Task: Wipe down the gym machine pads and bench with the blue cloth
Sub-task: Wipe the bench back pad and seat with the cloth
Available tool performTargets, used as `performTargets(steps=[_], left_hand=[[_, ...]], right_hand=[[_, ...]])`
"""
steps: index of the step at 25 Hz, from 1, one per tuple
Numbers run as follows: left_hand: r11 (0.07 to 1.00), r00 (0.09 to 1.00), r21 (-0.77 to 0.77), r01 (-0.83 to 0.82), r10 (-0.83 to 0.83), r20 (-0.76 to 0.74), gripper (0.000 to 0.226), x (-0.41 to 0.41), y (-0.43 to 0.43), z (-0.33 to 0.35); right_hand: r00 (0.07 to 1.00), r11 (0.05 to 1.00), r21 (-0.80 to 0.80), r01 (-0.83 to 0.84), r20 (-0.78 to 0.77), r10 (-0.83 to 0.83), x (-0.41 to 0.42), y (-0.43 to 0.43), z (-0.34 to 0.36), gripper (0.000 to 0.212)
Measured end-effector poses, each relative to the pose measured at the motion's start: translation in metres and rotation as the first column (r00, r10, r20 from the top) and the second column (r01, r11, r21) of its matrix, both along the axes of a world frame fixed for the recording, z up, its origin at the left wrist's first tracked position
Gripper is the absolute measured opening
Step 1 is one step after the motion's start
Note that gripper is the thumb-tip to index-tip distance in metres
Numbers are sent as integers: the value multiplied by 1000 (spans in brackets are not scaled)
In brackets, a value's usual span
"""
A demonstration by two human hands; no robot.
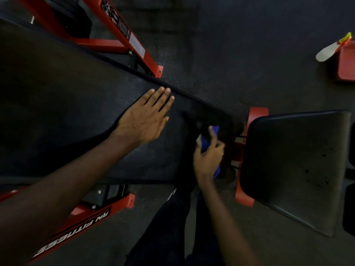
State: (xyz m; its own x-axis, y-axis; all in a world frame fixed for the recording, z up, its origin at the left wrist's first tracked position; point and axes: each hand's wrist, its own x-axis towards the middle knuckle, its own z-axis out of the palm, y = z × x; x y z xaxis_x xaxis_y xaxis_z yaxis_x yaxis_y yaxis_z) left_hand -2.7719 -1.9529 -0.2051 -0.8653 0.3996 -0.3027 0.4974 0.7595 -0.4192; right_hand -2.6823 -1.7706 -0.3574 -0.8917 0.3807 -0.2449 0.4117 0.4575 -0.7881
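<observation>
**Wipe the narrow end of the back pad, then cross to the seat**

Status: your left hand (146,116) lies flat on the long back pad (67,104), fingers straight and close together, palm down near the far edge. Your right hand (208,156) grips the blue cloth (205,144), bunched in curled fingers, at the pad's narrow end, just beside the gap to the seat pad (295,160). That area is blurred, so I can't tell whether the cloth is actually touching the vinyl.

For this step:
- Flatten the cloth. A bunched wad only cleans a thin stripe, so spread it under the palm for full contact.
- Use the left hand as a brace. The pad looks inclined, and the load helps you press evenly.
- Work in overlapping passes across the width, then roll the cloth over the end edge and side seam, where sweat likely collects.
- Mind the red frame (257,114) and hardware in the gap, which are likely to snag the cloth.
- The seat pad looks like the next surface. Refold to a fresh face before you move over.

The spray bottle (330,51) is well apart at the upper right, so reach for it only if the cloth drags dry.
</observation>
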Motion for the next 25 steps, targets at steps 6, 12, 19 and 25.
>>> performTargets(steps=[6,12,19,25], left_hand=[[1000,1000,1,18,-18,-8,62,-1,0,0],[999,999,26,34,-33,-16,63,-2,-1,-2],[997,999,72,33,-33,-6,64,-2,-1,-4],[994,997,84,66,-63,-36,63,1,-3,-8]], right_hand=[[975,972,-112,-206,60,214,76,28,-18,83],[956,987,-36,155,257,-141,32,51,-49,53],[969,961,-127,-245,-57,239,24,11,-8,74],[975,990,-93,105,207,-84,-80,88,-93,61]])
